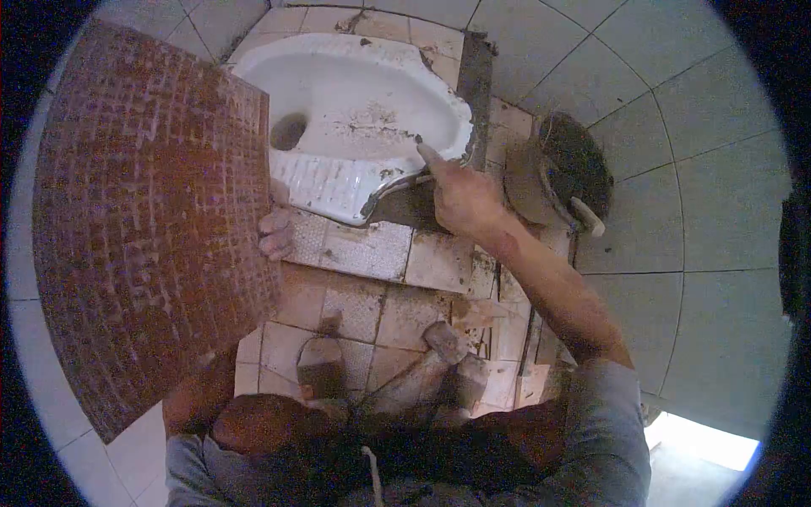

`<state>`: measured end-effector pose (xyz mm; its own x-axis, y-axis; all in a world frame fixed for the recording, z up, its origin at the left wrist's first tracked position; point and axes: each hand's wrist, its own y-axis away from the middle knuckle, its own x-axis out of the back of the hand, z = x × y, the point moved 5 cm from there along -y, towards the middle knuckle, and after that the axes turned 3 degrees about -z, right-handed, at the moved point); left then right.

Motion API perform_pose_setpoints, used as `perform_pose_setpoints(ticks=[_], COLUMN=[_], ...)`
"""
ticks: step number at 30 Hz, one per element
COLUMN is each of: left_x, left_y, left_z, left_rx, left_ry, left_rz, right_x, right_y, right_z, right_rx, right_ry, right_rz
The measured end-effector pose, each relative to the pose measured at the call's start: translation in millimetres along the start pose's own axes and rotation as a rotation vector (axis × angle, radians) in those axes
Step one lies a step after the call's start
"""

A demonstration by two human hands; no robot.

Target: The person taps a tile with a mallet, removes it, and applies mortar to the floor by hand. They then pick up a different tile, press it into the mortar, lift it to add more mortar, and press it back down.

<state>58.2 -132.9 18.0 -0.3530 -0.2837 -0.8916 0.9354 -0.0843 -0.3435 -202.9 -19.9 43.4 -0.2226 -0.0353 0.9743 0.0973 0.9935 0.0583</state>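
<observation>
My left hand (275,233) grips the right edge of a large tile (156,220), held upright with its reddish-brown, gridded back toward me. Only the fingertips show; the rest of that hand is behind the tile. My right hand (467,198) reaches over the front right rim of a white squat toilet (338,182), index finger stretched out and the other fingers curled. A small dark bit (417,138) shows at the fingertip. Dirt marks the bowl, and the rim by my right hand has a ragged, dark edge.
A dark bucket (583,165) with a light handle (587,217) at its rim stands at the right wall. Nearer me, a mallet-like tool (444,342) lies on the dirty tiled floor (359,313). Grey tiled walls (629,211) close in the right side.
</observation>
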Motion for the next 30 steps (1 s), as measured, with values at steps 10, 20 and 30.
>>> perform_pose_setpoints(ticks=[10, 20, 30], left_x=[-5, -14, -26], left_y=[-3, 4, 0], left_z=[-5, -9, -9], left_rx=[0.009, -0.018, -0.068], left_ry=[0.008, 0.035, 0.078], left_rz=[0.019, 0.090, 0.164], right_x=[-10, -13, -24], right_y=[8, 3, 12], right_z=[-16, -43, -75], right_rx=[0.087, 0.085, 0.206], right_ry=[-0.045, -0.131, -0.156], right_rz=[0.025, -0.082, -0.270])
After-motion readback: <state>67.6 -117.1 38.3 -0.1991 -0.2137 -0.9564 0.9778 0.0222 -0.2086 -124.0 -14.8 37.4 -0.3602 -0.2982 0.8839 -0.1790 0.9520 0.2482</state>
